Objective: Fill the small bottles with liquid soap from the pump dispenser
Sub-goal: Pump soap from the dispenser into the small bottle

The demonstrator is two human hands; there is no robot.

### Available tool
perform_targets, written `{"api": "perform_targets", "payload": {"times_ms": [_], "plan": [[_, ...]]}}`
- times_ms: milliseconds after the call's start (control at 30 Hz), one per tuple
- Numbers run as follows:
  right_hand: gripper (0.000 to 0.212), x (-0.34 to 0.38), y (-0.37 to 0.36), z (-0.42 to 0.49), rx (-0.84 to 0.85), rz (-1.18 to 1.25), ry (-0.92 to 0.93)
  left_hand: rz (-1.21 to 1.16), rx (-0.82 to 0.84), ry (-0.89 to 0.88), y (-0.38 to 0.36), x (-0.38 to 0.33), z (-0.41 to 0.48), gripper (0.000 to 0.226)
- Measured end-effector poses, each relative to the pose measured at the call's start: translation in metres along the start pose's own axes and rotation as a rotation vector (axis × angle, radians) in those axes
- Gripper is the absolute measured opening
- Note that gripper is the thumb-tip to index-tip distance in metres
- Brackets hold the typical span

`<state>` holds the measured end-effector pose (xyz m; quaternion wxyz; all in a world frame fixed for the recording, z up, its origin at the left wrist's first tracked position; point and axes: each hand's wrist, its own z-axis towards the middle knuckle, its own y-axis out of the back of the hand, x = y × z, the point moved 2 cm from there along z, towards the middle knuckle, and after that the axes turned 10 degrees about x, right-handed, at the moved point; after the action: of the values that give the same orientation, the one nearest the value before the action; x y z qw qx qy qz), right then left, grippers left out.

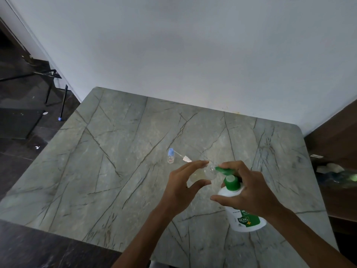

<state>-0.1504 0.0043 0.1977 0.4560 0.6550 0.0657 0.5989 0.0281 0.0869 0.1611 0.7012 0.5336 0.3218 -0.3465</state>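
Small bottle (pixel 204 174), gripped by left hand (pixel 179 190), at pump dispenser (pixel 239 206) nozzle; right hand (pixel 257 192) presses its top.

Grey marble table (pixel 119 144), white wall (pixel 193 45)
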Motion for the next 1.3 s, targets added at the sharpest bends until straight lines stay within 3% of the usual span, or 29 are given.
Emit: {"api": "perform_targets", "payload": {"times_ms": [367, 733, 1300], "plan": [[0.074, 0.001, -0.005, -0.004, -0.015, 0.003, -0.004, -0.007, 0.002, -0.008, 0.001, -0.004, -0.002, 0.051], [0.060, 0.010, -0.002, -0.002, -0.011, -0.050, -0.003, -0.004, 0.015, -0.009, -0.001, -0.002, -0.010, 0.050], [0.075, 0.015, -0.004, -0.006, 0.012, 0.009, 0.028, 0.016, -0.003, -0.047, 0.010, -0.007, -0.007, 0.048]]}}
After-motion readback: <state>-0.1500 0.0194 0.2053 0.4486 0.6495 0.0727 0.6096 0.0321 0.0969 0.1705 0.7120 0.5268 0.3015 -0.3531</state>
